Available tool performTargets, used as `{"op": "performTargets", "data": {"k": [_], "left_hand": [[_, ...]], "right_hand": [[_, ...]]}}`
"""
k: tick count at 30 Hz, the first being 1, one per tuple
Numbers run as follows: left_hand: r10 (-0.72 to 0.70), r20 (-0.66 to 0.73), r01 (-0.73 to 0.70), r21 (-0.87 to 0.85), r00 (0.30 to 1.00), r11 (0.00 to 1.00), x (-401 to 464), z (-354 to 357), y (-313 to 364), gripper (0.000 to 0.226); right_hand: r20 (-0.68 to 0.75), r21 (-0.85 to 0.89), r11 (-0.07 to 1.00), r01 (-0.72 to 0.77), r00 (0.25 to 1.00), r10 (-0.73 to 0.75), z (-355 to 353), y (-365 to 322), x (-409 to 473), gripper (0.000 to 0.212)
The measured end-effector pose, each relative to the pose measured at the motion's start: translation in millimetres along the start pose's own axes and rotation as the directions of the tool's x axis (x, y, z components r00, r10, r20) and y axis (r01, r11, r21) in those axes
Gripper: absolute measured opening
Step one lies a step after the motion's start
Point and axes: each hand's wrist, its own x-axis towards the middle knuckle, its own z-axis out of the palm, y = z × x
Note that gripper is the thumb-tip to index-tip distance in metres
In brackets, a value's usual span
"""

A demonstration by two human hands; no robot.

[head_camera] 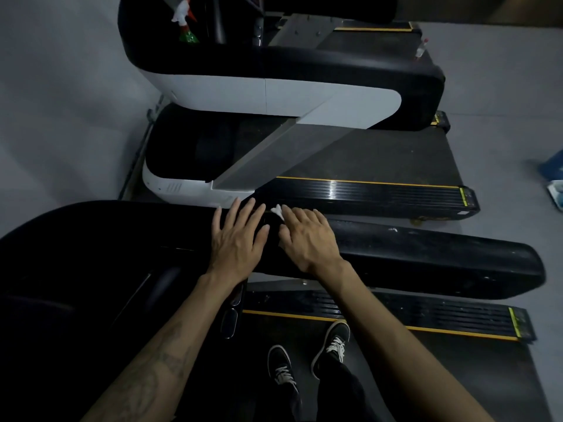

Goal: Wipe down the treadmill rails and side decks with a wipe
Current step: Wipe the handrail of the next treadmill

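Observation:
I stand on a treadmill belt, facing its black padded rail [426, 257], which runs left to right across the view. My left hand [237, 239] rests flat on the rail with fingers straight and spread. Just to its right, my right hand [307, 236] presses a small white wipe [277, 211] onto the rail's far edge; only a corner of the wipe shows past the fingertips. Below the rail lies the ribbed black side deck [396, 312] with a yellow stripe. My two black sneakers stand on the belt beneath.
A second treadmill [350, 153] stands parallel beyond the rail, with its own black side deck [380, 193] and white motor cover. A third machine sits farther back with a spray bottle [185, 22] on its console. Another small bottle [421, 50] and blue items [554, 181] lie at right.

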Motion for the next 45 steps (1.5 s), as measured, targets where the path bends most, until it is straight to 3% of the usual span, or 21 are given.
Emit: {"op": "performTargets", "data": {"k": [3,8,15,20,27,33,39,43,45], "left_hand": [[-0.006,-0.011,0.006,0.017,1.0,1.0,0.1,2.1,0.7,0.058],[-0.008,-0.008,0.008,0.025,1.0,1.0,-0.3,1.9,1.4,0.058],[-0.026,-0.005,0.026,0.036,1.0,0.999,-0.2,1.0,3.2,0.059],[-0.016,-0.014,0.017,0.032,1.0,0.999,-0.9,-0.1,2.5,0.059],[-0.026,-0.015,0.027,0.039,1.0,0.999,0.2,1.8,2.4,0.058],[-0.013,-0.009,0.013,0.035,1.0,0.999,-1.0,0.3,1.8,0.058],[-0.019,-0.032,0.02,0.049,0.999,0.999,-0.3,1.8,2.9,0.056],[-0.012,-0.022,0.013,0.045,1.0,0.999,-1.0,0.7,2.9,0.057],[-0.009,-0.021,0.01,0.042,1.0,0.999,-1.5,0.3,2.3,0.057]], "right_hand": [[-0.029,-0.002,0.999,-0.045,0.999,0.045,5.0,-16.2,-18.7,0.084],[-0.011,-0.029,0.997,0.069,0.998,-0.069,13.2,-14.0,-15.0,0.079],[-0.14,-0.089,0.992,-0.09,0.987,0.077,34.6,-24.4,-45.9,0.075],[-0.135,-0.073,0.991,0.11,0.984,-0.119,33.3,-13.0,-32.2,0.068],[-0.237,-0.044,0.996,-0.074,0.969,0.061,54.3,-34.8,-59.1,0.073],[-0.155,-0.141,0.982,0.124,0.977,-0.146,42.6,-8.2,-32.8,0.069],[-0.26,-0.077,0.994,-0.076,0.964,0.053,60.8,-32.6,-57.2,0.075],[-0.196,-0.129,0.988,0.085,0.975,-0.109,52.0,-18.9,-38.1,0.072],[-0.206,-0.126,0.989,0.078,0.973,-0.103,50.4,-8.2,-40.6,0.07]]}}
